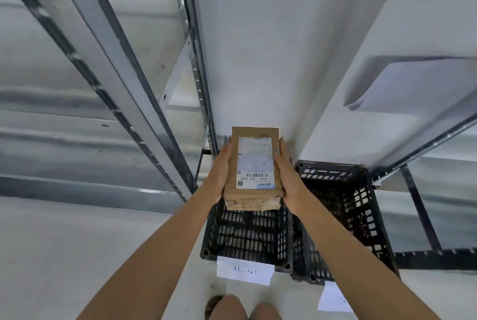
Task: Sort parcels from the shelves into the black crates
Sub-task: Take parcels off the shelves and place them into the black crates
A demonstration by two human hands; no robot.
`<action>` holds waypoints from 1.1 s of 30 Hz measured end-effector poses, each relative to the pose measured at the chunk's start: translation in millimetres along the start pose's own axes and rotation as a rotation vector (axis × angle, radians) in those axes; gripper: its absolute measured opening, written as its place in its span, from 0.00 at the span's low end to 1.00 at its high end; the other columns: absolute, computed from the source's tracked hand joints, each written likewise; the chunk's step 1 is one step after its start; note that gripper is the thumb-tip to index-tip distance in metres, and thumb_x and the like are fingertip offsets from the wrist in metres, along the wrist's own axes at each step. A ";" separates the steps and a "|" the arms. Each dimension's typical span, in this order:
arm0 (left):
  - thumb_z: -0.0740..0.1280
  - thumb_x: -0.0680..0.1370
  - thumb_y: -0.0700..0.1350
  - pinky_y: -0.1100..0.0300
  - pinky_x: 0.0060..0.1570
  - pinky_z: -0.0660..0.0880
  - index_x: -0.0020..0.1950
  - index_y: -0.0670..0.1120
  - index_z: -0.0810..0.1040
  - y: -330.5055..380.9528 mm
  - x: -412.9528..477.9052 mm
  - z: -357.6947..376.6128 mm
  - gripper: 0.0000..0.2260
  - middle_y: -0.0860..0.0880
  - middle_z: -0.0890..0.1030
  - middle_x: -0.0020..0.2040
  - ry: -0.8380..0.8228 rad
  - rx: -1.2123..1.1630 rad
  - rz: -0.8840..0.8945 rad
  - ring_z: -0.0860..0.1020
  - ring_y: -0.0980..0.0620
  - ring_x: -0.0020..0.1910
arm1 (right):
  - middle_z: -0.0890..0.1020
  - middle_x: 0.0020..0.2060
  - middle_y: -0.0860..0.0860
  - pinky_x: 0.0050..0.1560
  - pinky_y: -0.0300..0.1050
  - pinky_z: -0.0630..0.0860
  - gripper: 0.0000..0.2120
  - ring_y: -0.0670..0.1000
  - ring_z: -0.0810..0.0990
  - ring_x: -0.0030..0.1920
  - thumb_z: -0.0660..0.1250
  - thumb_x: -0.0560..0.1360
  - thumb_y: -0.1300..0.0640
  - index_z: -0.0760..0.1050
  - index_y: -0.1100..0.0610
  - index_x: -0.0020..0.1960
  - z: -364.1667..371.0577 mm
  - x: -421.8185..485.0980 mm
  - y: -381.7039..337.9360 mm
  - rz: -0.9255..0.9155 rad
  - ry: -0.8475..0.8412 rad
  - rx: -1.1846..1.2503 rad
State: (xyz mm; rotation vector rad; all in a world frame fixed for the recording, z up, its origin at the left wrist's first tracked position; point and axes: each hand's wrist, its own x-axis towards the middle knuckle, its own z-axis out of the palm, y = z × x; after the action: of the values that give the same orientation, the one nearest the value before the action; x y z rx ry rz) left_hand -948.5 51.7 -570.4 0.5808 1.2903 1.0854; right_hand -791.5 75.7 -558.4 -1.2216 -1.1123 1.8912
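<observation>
A brown cardboard parcel [254, 167] with a white shipping label on its top face hangs in the air over the left black crate [247, 237]. My left hand [220, 172] holds its left side and my right hand [289, 177] holds its right side, fingers laid along the edges. A second black crate [348, 206] stands just to the right of the first. Each crate carries a white paper tag on its near rim, one [245, 272] on the left crate and one [333, 299] on the right crate.
Grey metal shelving [124, 87] runs along the left, and another shelf frame [418, 154] sits at the right. A white wall rises behind the crates. A white sheet [413, 85] lies on the right shelf. The floor is pale grey.
</observation>
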 end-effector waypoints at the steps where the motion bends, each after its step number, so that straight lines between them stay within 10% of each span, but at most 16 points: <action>1: 0.47 0.82 0.63 0.50 0.56 0.79 0.66 0.51 0.76 -21.2 18.1 -9.4 0.26 0.44 0.81 0.61 -0.010 -0.006 -0.002 0.82 0.47 0.55 | 0.79 0.64 0.45 0.59 0.52 0.79 0.24 0.48 0.81 0.59 0.55 0.79 0.38 0.54 0.32 0.74 -4.3 17.3 22.0 0.013 0.007 0.005; 8: 0.46 0.83 0.60 0.57 0.40 0.82 0.62 0.45 0.77 -161.8 137.8 -67.1 0.27 0.45 0.84 0.52 -0.034 -0.067 -0.018 0.85 0.49 0.44 | 0.80 0.63 0.45 0.63 0.59 0.76 0.25 0.52 0.80 0.61 0.54 0.79 0.36 0.48 0.26 0.72 -33.5 128.5 179.8 0.011 0.010 -0.033; 13: 0.45 0.82 0.61 0.46 0.58 0.76 0.61 0.47 0.78 -251.5 221.9 -92.2 0.28 0.41 0.82 0.58 -0.041 -0.074 0.007 0.81 0.42 0.54 | 0.77 0.67 0.48 0.67 0.59 0.72 0.27 0.53 0.78 0.63 0.56 0.81 0.41 0.46 0.29 0.74 -64.1 201.8 287.3 -0.016 0.063 0.002; 17: 0.41 0.82 0.61 0.56 0.42 0.81 0.52 0.50 0.78 -306.2 263.5 -93.7 0.28 0.45 0.83 0.50 -0.009 -0.099 0.004 0.82 0.48 0.44 | 0.78 0.65 0.51 0.61 0.56 0.77 0.28 0.53 0.81 0.59 0.55 0.82 0.43 0.43 0.32 0.76 -91.1 243.5 347.3 -0.011 0.066 -0.001; 22: 0.41 0.81 0.64 0.53 0.45 0.79 0.66 0.45 0.75 -345.2 315.5 -109.6 0.33 0.39 0.81 0.59 0.074 -0.042 0.002 0.82 0.43 0.48 | 0.80 0.62 0.51 0.59 0.55 0.78 0.29 0.53 0.83 0.54 0.57 0.81 0.41 0.45 0.34 0.76 -105.9 291.1 393.1 0.031 0.100 -0.052; 27: 0.43 0.81 0.63 0.55 0.44 0.78 0.54 0.47 0.78 -363.9 363.2 -118.5 0.29 0.42 0.81 0.50 0.250 0.062 0.009 0.80 0.44 0.44 | 0.78 0.65 0.52 0.65 0.58 0.74 0.27 0.55 0.79 0.61 0.55 0.81 0.41 0.46 0.33 0.76 -110.7 338.9 425.3 0.073 0.104 -0.117; 33: 0.45 0.84 0.58 0.58 0.61 0.67 0.73 0.46 0.68 -385.2 393.8 -118.1 0.25 0.43 0.72 0.70 0.364 0.386 0.001 0.72 0.43 0.67 | 0.77 0.67 0.52 0.44 0.40 0.80 0.26 0.52 0.81 0.58 0.53 0.83 0.44 0.46 0.36 0.77 -124.9 372.3 455.1 0.137 0.108 -0.090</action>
State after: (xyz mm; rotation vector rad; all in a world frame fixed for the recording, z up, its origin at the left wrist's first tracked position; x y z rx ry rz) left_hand -973.6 210.0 -1110.4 0.6887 1.8408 0.9747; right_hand -842.4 219.3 -1139.8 -1.4663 -1.0907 1.8675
